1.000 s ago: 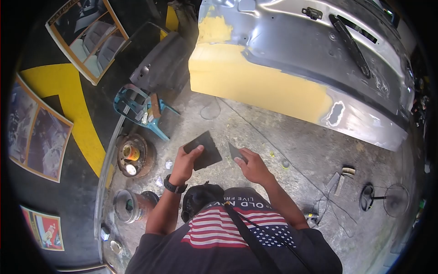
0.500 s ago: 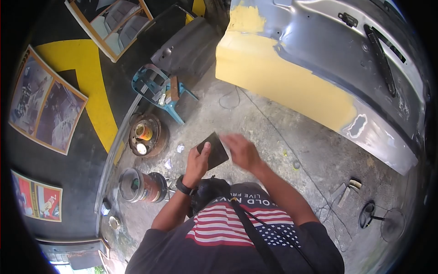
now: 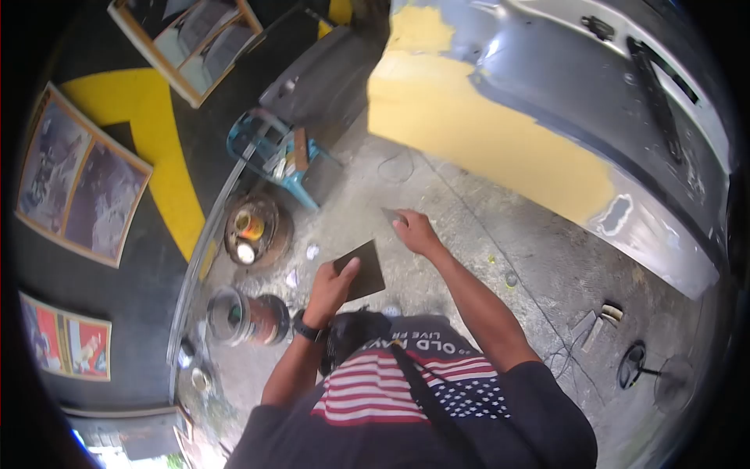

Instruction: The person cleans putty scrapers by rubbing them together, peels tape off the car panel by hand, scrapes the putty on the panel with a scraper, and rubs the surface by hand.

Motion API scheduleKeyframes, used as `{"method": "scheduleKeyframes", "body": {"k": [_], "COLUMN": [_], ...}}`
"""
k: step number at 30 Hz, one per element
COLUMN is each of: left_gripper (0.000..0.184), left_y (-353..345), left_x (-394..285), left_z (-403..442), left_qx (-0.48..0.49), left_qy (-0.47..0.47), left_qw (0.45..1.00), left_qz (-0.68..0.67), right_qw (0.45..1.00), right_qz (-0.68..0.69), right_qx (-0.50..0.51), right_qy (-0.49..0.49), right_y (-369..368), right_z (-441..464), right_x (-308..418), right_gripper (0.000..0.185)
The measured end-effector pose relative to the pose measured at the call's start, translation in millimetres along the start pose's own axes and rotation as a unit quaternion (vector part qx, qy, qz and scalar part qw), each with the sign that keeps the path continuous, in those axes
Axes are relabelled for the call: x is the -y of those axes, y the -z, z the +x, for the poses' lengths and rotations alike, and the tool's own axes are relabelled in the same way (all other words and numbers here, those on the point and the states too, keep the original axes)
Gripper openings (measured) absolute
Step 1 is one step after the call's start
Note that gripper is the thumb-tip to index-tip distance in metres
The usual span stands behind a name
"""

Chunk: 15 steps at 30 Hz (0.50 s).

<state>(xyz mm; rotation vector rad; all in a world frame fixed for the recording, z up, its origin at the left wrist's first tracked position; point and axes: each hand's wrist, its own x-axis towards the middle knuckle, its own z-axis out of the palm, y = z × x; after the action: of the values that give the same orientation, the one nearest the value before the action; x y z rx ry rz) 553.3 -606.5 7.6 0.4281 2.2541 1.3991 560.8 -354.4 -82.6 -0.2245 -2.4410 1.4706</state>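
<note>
My left hand (image 3: 331, 288) is closed on a dark, flat, square board (image 3: 365, 271), thumb on top of its face. My right hand (image 3: 416, 233) pinches a small, thin grey putty spreader (image 3: 393, 216); its edge points up and to the left, apart from the board. Beyond both hands stands a silver car panel (image 3: 586, 94), with a broad layer of yellow filler (image 3: 484, 129) across its lower part. The fingers under the board are hidden.
To the left stand a blue plastic chair (image 3: 291, 181) with tools on it, a rusty drum (image 3: 269, 246) bearing cans, and a lidded bucket (image 3: 248, 316). A cable (image 3: 488, 242) crosses the concrete floor. A round-based stand (image 3: 670, 383) is at right.
My right hand has moved away from the board, up and to the right, and the spreader in it now shows. The board has tilted slightly in my left hand.
</note>
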Motion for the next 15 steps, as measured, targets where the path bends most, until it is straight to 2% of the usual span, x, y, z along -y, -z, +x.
{"method": "scheduleKeyframes", "body": {"k": [1,2,3,4,5,6,7,9,10,13,15], "left_gripper": [0.032,0.028,0.026,0.025,0.025,0.031,0.039,0.046,0.046,0.055,0.050], "left_y": [-4.5,-3.7,0.9,1.1,-3.4,-12.9,-18.1,-29.9,-35.3,-50.5,-51.5], "left_x": [-13.9,-22.1,-24.5,-11.4,2.7,3.6,2.4,-10.7,-9.0,-8.6,-3.5], "left_z": [-0.6,0.9,2.7,10.6,20.1,24.0,26.3,24.2,27.2,32.7,41.3], "left_qx": [-0.019,-0.027,-0.031,-0.039,-0.049,-0.084,-0.094,-0.133,-0.129,-0.067,-0.041], "left_qy": [-0.034,-0.021,-0.003,-0.006,-0.008,0.013,0.006,-0.004,-0.008,-0.107,-0.244], "left_qw": [0.994,0.991,0.987,0.980,0.970,0.948,0.950,0.975,0.977,0.986,0.967], "left_qz": [-0.101,-0.129,-0.156,-0.197,-0.238,-0.307,-0.297,-0.176,-0.171,-0.106,0.063], "right_qw": [0.998,0.993,0.963,0.946,0.949,0.927,0.889,0.840,0.839,0.813,0.807], "right_qz": [0.051,0.104,0.241,0.293,0.300,0.364,0.433,0.533,0.536,0.577,0.586], "right_qx": [-0.009,-0.018,0.027,0.007,0.005,-0.005,0.008,-0.008,-0.014,-0.021,-0.037], "right_qy": [-0.026,-0.056,-0.118,-0.140,-0.095,-0.093,-0.147,-0.099,-0.095,-0.074,-0.061], "right_y": [3.1,4.6,10.6,15.2,3.9,-1.1,5.3,1.1,2.1,7.1,13.3], "right_z": [-1.7,-7.8,-17.5,-31.1,-37.4,-47.1,-56.4,-65.2,-66.0,-66.3,-67.8], "right_x": [-4.3,-9.9,2.4,27.1,18.1,27.4,48.2,60.3,59.5,63.3,69.2], "right_gripper": [0.036,0.039,0.038,0.038,0.040,0.041,0.041,0.039,0.039,0.037,0.035]}}
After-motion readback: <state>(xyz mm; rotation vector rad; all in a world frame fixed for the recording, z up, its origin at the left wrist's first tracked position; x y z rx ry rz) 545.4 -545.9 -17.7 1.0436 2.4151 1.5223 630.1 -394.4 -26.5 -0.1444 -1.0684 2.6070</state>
